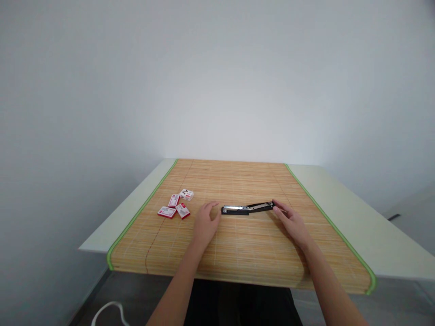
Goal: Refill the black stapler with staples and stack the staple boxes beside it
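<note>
Fingers (213,206) of the left hand (205,224): lying loosely spread and nearly straight, gripping nothing, tips just beside the black left end of the stapler (247,208); whether they are touching it is not showing.

Fingers (280,208) of the right hand (292,222): stretching forward, thumb and forefinger meeting the stapler's right end. Whether they are pinching it or only resting against it, I cannot tell.

Hands: both lying palm down on the mat (238,258), one at each end of the stapler. Forearms are reaching in from the near edge, bare, angling towards each other.

Stapler: lying across the middle of the mat, lengthwise left to right, its metal arm swinging up slightly at the right, so it is standing part open.

Boxes (175,206): four small ones, red and white, sitting in a loose cluster on the mat well to the left of the left hand. All are looking shut; contents are not showing.

Mat: bamboo, green-edged, covering the centre of a white table (356,226) and hanging over its near edge.

Cable (107,310): white, curling on the dark floor at lower left.

Wall (217,81): plain white, rising behind the table.
</note>
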Tool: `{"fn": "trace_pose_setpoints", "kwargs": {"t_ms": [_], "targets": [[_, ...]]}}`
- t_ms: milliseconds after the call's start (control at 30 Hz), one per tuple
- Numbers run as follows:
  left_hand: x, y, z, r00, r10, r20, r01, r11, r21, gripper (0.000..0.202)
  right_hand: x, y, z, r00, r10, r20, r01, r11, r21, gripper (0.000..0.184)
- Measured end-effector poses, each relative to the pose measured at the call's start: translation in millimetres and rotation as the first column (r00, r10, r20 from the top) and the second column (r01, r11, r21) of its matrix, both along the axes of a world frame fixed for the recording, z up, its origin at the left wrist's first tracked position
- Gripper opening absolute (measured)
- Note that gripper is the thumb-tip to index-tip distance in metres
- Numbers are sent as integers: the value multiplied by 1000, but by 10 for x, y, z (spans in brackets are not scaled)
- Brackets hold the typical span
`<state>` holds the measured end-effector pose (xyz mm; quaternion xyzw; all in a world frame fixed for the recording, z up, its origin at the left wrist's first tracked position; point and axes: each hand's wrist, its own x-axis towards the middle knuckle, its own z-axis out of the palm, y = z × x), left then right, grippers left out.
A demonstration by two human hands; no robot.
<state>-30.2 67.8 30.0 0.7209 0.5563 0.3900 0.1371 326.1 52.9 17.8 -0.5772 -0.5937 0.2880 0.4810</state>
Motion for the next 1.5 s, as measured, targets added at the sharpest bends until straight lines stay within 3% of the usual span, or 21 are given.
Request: {"fn": "trace_pose_setpoints", "kwargs": {"t_ms": [67,133,200,333,533,700,867,967,1167,1233,1367,1500], "targets": [[-157,-132,72,975,210,-74,-206,977,48,29,-7,-6,4,1000,-13,-17,14,1000,2,57],[-349,-230,134,876,453,-162,-446,891,82,32,-11,-6,-1,1000,-26,-15,27,999,30,53],[-527,-264,172,767,590,-252,-588,803,93,38,-11,-3,-8,1000,-30,-8,31,998,61,49],[-718,-192,160,664,632,-399,-653,751,103,46,-7,11,-14,999,-31,-13,32,996,83,45],[-710,-125,136,635,630,-446,-660,743,109,43,-4,28,-27,999,-21,-28,24,993,111,43],[-612,-256,154,708,550,-444,-596,802,43,37,3,33,-40,999,-30,-15,32,992,123,43],[-461,-421,157,867,322,-381,-369,928,-55,31,-2,41,-37,999,-31,-19,33,991,129,44],[-355,-476,197,926,199,-322,-253,958,-135,30,-11,41,-31,999,-24,-24,27,991,128,44],[-126,-608,293,976,61,-207,-122,948,-295,68,-15,39,-36,999,-18,-28,21,993,113,44],[-75,-673,324,986,-24,-163,-41,922,-385,66,-12,41,-45,999,-20,-27,23,993,113,44],[-31,-801,403,978,-195,-77,119,818,-563,48,-5,44,-62,999,-22,-36,26,993,115,43],[-48,-818,484,953,-169,-252,28,876,-481,46,-5,46,-71,998,-20,-53,26,994,103,45]]}}
